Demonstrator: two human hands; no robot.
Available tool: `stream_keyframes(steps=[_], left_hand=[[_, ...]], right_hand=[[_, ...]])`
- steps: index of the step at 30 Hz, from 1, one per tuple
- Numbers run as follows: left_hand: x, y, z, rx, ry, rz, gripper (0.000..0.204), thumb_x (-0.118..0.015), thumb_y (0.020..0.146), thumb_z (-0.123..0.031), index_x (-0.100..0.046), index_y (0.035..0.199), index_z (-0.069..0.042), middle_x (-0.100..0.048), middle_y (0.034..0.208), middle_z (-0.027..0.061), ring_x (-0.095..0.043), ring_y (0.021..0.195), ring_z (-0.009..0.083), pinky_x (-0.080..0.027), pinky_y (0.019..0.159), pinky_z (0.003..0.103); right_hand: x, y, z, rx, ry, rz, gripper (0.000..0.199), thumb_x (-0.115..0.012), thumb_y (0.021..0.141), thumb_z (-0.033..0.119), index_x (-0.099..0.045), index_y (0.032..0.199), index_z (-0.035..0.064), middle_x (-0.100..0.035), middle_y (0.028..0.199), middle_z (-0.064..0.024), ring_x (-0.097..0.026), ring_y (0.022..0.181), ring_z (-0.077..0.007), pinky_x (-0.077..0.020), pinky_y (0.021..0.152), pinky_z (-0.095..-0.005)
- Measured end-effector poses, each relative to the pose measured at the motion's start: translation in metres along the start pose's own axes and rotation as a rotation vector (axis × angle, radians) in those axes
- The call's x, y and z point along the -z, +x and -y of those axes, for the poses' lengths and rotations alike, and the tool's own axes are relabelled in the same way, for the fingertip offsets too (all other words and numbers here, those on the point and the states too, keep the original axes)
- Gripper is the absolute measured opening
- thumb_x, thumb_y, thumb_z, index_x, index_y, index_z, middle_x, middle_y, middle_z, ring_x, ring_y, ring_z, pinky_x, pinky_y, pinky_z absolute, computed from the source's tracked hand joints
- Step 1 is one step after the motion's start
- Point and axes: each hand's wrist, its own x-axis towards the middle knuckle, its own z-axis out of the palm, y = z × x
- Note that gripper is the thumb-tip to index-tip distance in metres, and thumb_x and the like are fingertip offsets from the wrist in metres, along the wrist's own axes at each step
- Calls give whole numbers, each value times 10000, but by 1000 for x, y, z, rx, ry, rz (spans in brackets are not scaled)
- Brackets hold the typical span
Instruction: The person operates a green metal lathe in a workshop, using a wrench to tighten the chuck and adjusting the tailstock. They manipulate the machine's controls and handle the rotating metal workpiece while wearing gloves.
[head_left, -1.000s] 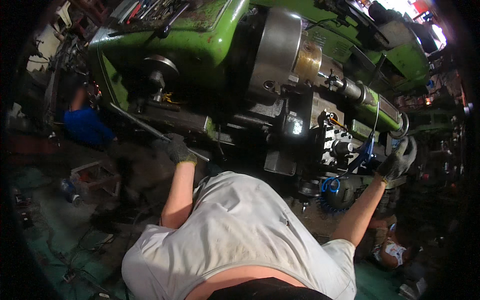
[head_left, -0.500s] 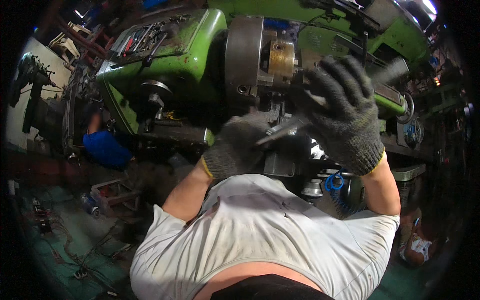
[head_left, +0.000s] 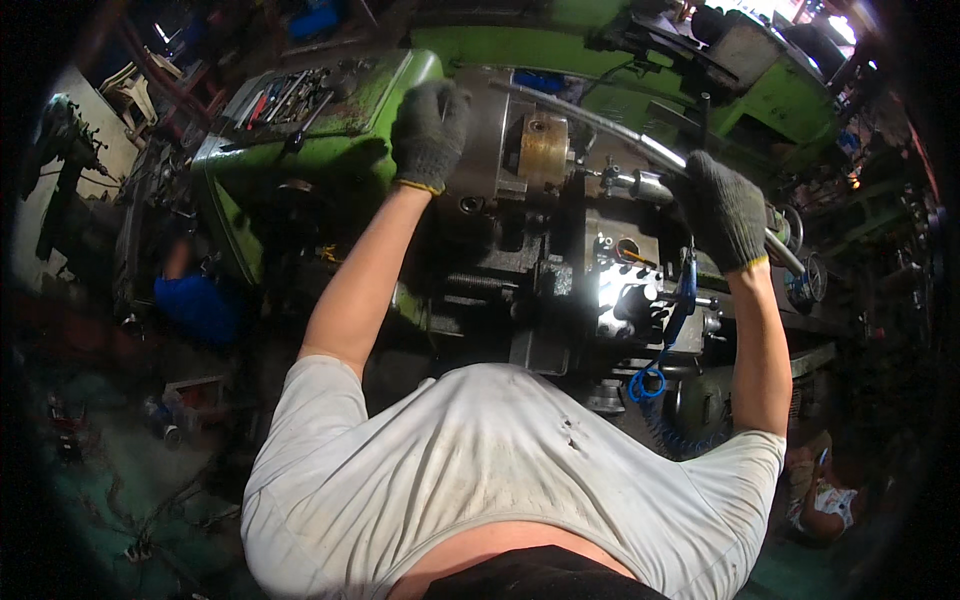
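Assorted hand tools (head_left: 278,98) lie on the lathe's green headstock (head_left: 230,158).

You wear a dark grey knitted glove (head_left: 436,150) on your left hand (head_left: 428,130), its wrist edged by a thin yellow band (head_left: 420,187). Your right hand (head_left: 718,200) has a matching glove (head_left: 728,225), also grey and coarse in its knit, with the same yellow edge (head_left: 748,265). Your shirt (head_left: 490,450) is pale grey to off-white, creased into long folds and smudged with faint brownish stains. A few small dark marks (head_left: 571,437) sit right of its middle; you cannot tell holes from spots. Both short sleeves, left (head_left: 305,410) and right (head_left: 735,470), are loose and plain. The neckline (head_left: 465,528) is rounded. Nearest, something black (head_left: 530,580) shows, its kind unclear.
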Motion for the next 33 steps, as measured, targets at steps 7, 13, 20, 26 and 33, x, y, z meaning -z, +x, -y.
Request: stream_keyframes(steps=[7, 13, 20, 26, 33], left_hand=[[-20, 3, -44, -402, 167, -201, 477, -766, 836, -295, -594, 1237, -103, -611, 1225, 159, -588, 1155, 385, -484, 989, 527], [-38, 67, -51, -506, 344, 182, 554, -643, 938, -502, -602, 1338, -121, -604, 1343, 195, -546, 1277, 397, -448, 1065, 500], [-90, 99, -32, -440, 422, 481, 471, -549, 974, -567, -686, 1214, -185, -728, 1140, 158, -690, 1062, 380, -527, 919, 529], [-101, 119, -41, -453, 371, 639, 380, -546, 989, -502, -720, 1147, -203, -749, 1089, 137, -706, 1031, 367, -539, 912, 491], [-103, 131, 3, -443, 238, 723, 328, -689, 864, -425, -752, 1136, -253, -754, 1075, 92, -704, 1043, 306, -543, 901, 445]], right_hand=[[-67, 82, -35, -43, -60, 115, 354, -671, 929, 448, -676, 921, 94, -703, 796, -179, -698, 820, -409, -524, 693, -505], [-104, 138, -40, 62, -69, 217, 392, -640, 935, 472, -736, 959, 93, -723, 923, -199, -693, 889, -420, -533, 780, -511], [-122, 187, -74, 211, 126, 282, 410, -641, 939, 463, -712, 1039, 72, -707, 992, -216, -672, 955, -433, -514, 810, -492], [-137, 174, -101, 0, 235, 381, 386, -666, 943, 400, -668, 1026, 22, -686, 953, -236, -662, 898, -437, -505, 783, -486], [-83, 107, -111, 18, 123, 445, 271, -687, 935, 243, -619, 1012, -8, -628, 819, -197, -677, 819, -261, -503, 718, -432]])
